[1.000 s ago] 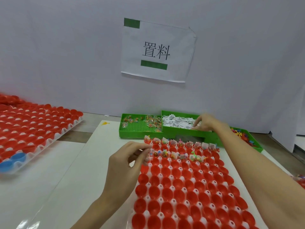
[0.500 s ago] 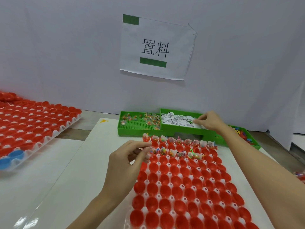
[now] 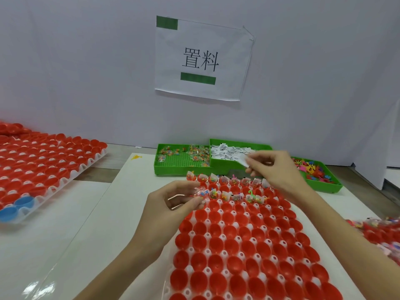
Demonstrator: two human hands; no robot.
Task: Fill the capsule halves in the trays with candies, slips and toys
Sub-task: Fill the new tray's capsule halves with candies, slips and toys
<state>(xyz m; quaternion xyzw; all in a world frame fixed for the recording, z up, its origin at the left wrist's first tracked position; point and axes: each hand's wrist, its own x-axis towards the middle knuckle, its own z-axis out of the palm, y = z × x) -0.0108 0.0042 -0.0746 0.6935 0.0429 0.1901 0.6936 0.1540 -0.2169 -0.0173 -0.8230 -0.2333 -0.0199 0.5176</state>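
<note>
We find the right hand [image 3: 275, 169] drawn back from the green slip tray [image 3: 240, 146], where it was reaching a second ago; it now hangs above the far rows of the capsule tray [image 3: 238, 245] at about 1 o'clock from its centre. Its fingers [image 3: 252, 158] are curled, thumb and forefinger pinching one white slip [image 3: 243, 162], which stands clear of the pile of slips [image 3: 229, 151] in that tray.

The left hand [image 3: 173, 204] stays at the tray's far-left corner, roughly 11 o'clock, as before. Its fingers are curled round a small clear candy packet [image 3: 200, 191], held just above the second row.

The red capsule halves [image 3: 233, 245] sit in the white tray on the worktop [image 3: 97, 224]. The two farthest rows already carry packets and slips; a green toy [image 3: 251, 193] stands in the second row. The nearer rows hold nothing that we can see.

At 12 o'clock lies the candy tray [image 3: 179, 163], touching the slip tray; at 2 o'clock the toy tray [image 3: 320, 178]. A second tray of red halves [image 3: 43, 165] rests at 9 o'clock, with two blue halves [image 3: 17, 207] at its near corner. A printed sign [image 3: 201, 59] hangs on the wall.
</note>
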